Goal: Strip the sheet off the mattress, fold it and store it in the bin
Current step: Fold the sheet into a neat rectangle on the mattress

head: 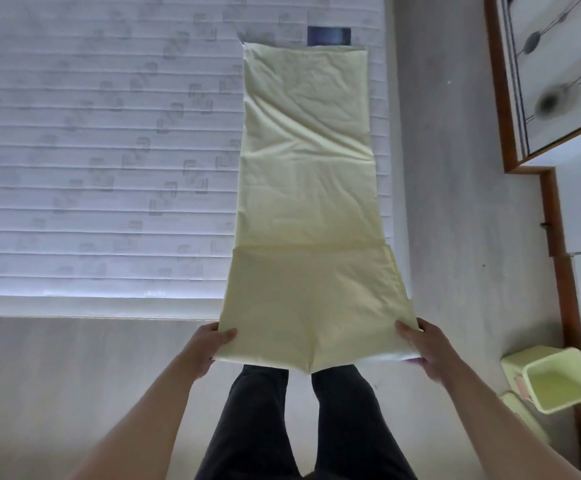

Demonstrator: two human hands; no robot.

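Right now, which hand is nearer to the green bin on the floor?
Right. The right hand grips the sheet's near right corner, just left of the bin. The left hand grips the opposite corner, farther left.

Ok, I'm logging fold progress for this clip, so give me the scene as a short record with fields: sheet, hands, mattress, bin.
sheet: pale yellow sheet, folded into a long strip, lying on the mattress, near end lifted off its edge
left hand: left hand grips the near left corner
right hand: right hand grips the near right corner
mattress: quilted white mattress, bare
bin: light green bin on the floor to the right, nothing visible inside
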